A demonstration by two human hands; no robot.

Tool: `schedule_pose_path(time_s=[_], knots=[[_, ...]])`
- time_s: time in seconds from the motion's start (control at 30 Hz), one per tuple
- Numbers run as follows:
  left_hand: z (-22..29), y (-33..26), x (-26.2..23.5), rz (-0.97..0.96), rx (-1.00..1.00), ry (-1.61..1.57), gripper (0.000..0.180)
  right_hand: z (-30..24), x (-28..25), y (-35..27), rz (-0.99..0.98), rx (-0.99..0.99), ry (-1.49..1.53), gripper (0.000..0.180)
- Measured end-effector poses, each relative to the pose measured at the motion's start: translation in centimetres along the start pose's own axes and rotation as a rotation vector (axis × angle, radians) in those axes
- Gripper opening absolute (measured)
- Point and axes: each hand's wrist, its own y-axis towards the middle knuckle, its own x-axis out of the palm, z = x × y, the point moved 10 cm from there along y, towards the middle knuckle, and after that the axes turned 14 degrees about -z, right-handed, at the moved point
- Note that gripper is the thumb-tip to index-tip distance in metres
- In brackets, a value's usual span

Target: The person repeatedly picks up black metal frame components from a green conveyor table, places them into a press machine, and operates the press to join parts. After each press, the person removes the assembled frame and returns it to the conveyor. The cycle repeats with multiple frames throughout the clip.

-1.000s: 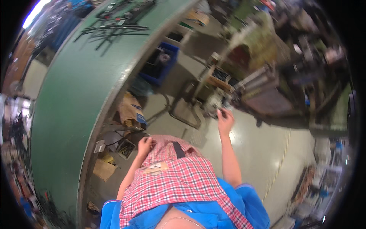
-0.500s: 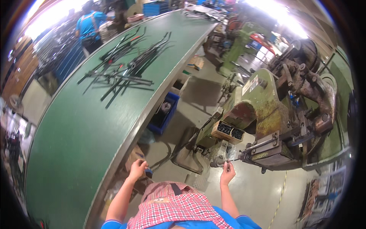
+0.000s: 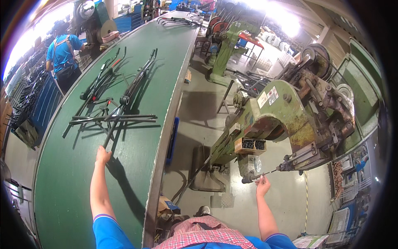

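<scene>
Out over the green table, my left hand (image 3: 103,154) has its fingers closed at the near end of a black tubular frame (image 3: 124,99). That frame lies among other dark tubes, which cross it on the tabletop. My right hand (image 3: 262,186) is raised at the green press machine (image 3: 286,99), just below a thin rod (image 3: 271,171) that sticks out from its tooling. Its fingers are pinched together beside the small lower fixture (image 3: 248,179). Whatever they hold is too small to make out.
The green table (image 3: 95,195) runs along my left, its metal edge beside me. A small box of black parts (image 3: 250,145) rests on the press. Under the table edge shows a blue bin (image 3: 172,141). A person in blue (image 3: 64,54) stands beyond the table.
My left hand has moved from beside the table edge out over the table to the tube's end. My right hand stays by the press fixture. The view has swung, bringing the frames closer.
</scene>
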Motion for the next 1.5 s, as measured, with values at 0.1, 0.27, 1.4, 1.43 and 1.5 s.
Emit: schedule_pose_path(time_s=[0.1, 0.27, 1.4, 1.43, 1.5], knots=[[-0.5, 1.8, 0.6, -0.169, -0.061, -0.071, 0.045, 0.2, -0.4, 0.0, 0.003, 0.006, -0.112, 0.028], [-1.4, 1.2, -1.1, -0.192, -0.044, -0.093, 0.030, 0.5, 0.0, 0.6, 0.010, 0.019, -0.302, 0.029], [-22.9, -59.4, 11.4, 0.634, -0.865, -0.660, 0.052, -30.6, 52.7, -50.4, -2.181, -1.467, -1.229, 0.074], [-20.7, -58.9, 14.0, 0.500, -0.939, -0.858, 0.058, -29.6, 53.3, -50.5, -2.237, -1.441, -1.191, 0.073], [-16.3, -57.3, 18.7, 0.463, -0.896, -1.263, 0.048, -28.1, 54.5, -50.4, -2.333, -1.390, -1.104, 0.073]])
